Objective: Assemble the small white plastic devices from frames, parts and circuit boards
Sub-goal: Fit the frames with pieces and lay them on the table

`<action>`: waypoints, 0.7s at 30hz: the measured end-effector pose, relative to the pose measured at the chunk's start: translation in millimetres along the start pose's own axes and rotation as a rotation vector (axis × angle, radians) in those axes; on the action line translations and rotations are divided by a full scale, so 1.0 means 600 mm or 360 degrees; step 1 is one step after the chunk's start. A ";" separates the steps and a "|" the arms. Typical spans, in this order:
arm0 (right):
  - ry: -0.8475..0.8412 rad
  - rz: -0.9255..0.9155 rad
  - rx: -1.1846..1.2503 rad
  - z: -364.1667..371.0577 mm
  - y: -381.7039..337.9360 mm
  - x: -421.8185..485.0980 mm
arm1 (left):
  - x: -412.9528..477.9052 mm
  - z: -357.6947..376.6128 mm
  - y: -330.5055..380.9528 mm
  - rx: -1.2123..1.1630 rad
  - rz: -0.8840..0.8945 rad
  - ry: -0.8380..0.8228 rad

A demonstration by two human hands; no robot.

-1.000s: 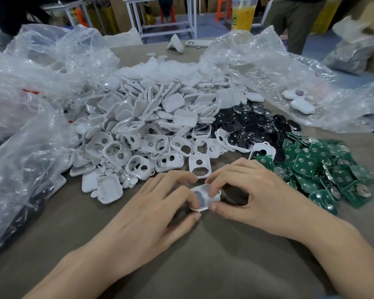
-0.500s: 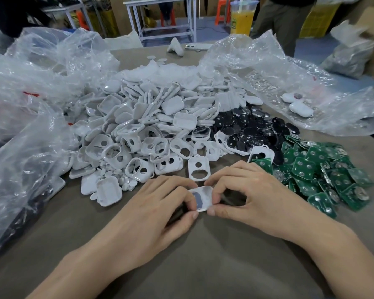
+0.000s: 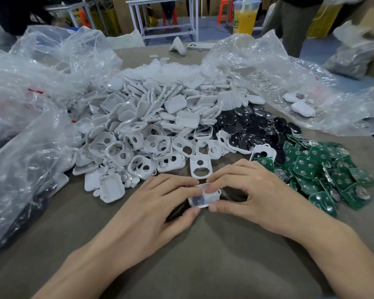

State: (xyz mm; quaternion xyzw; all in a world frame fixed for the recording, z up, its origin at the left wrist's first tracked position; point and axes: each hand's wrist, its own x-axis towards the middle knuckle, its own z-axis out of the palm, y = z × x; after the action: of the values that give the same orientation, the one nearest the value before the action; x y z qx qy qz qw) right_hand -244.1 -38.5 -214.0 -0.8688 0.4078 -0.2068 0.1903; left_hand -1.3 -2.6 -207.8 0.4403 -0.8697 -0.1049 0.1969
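A grey bench (image 3: pixel 203 266) carries heaped white plastic frames (image 3: pixel 151 130) at its middle. Near its front edge, left hand (image 3: pixel 151 210) and right hand (image 3: pixel 257 195) pinch a small white plastic device (image 3: pixel 203 198), apparently half-assembled; even fingertip pressure should seat it squarely.

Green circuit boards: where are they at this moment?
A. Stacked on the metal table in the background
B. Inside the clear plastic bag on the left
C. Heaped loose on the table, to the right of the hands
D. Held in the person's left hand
C: the green circuit boards lie in a loose heap on the table just right of the right hand, which together with the left hand pinches a small white device.
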 end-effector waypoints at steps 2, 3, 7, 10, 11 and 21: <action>0.0013 0.0006 0.0013 0.000 0.000 -0.001 | -0.002 0.000 0.000 -0.0003 -0.0008 0.0007; 0.0017 0.0010 0.0019 0.000 0.001 -0.001 | -0.003 -0.001 -0.001 -0.0002 -0.0010 0.0011; 0.0016 0.0012 0.0024 -0.001 -0.001 -0.001 | -0.004 -0.002 0.000 -0.0022 0.0010 0.0035; 0.0011 -0.0007 -0.0015 -0.001 0.000 0.000 | -0.003 -0.003 0.001 -0.0013 0.0026 0.0041; 0.0009 -0.0006 -0.0029 0.000 0.000 0.000 | -0.003 -0.003 0.001 -0.0018 0.0025 0.0041; 0.0044 -0.0025 -0.0068 0.003 0.001 0.002 | -0.005 -0.004 -0.001 -0.0054 -0.0029 0.0075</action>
State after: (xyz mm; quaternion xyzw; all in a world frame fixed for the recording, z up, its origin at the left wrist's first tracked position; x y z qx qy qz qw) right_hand -243.2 -39.4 -215.6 -0.8729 0.4079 -0.2114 0.1644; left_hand 2.1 -0.5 -206.7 0.4472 -0.8588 -0.1109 0.2237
